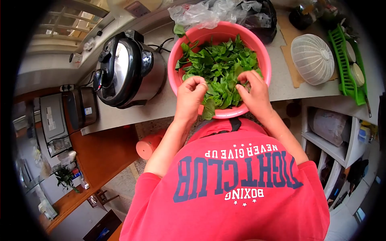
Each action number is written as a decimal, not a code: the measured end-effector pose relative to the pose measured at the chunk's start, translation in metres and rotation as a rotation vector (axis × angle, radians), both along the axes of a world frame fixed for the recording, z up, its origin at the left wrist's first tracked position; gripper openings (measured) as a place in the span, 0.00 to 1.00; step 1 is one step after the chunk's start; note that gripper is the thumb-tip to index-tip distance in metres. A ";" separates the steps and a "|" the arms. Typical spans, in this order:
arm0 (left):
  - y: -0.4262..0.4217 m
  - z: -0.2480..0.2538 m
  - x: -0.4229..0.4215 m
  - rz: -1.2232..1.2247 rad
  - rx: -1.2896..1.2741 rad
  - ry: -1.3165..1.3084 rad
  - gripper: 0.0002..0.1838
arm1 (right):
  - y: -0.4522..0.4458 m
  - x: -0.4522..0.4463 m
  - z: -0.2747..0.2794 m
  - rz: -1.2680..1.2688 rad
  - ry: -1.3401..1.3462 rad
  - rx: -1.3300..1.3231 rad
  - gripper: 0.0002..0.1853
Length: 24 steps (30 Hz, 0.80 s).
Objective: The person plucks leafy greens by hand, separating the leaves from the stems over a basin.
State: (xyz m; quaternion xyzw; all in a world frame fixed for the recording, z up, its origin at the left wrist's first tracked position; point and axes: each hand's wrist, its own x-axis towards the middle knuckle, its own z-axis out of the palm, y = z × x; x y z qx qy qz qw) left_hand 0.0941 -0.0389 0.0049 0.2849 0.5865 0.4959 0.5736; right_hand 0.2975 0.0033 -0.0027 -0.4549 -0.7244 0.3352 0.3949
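A round pink basin (263, 52) stands at the counter's front edge, with many green leafy stems (217, 60) inside it. Over the basin's near left part is my left hand (192, 93), thumb and forefinger pinched on a leafy sprig; a leaf hangs below the fingers at the rim. My right hand (255, 91) is over the near right part, its thumb and fingertips closed around a green sprig among the leaves. The two hands are a short distance apart.
Left of the basin sits a pressure cooker (149, 76) with a cord behind it. Clear plastic bags (217, 13) and a black bag (267, 24) lie behind. To the right are a white mesh basket (312, 59) and a green dish rack (341, 60). A red stool (148, 148) stands below.
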 end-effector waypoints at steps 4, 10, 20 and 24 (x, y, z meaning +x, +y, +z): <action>0.004 0.005 0.000 -0.014 0.010 -0.345 0.01 | 0.007 0.002 0.000 -0.021 0.141 -0.094 0.07; 0.015 0.009 0.028 0.090 0.111 -0.460 0.02 | 0.002 -0.018 -0.007 0.415 0.307 -0.575 0.12; -0.004 0.021 0.031 0.235 0.048 -0.577 0.04 | -0.035 -0.029 -0.006 0.435 0.203 -0.294 0.04; -0.015 0.025 0.023 0.146 -0.070 -0.632 0.06 | -0.027 -0.031 -0.024 0.287 0.669 -0.801 0.04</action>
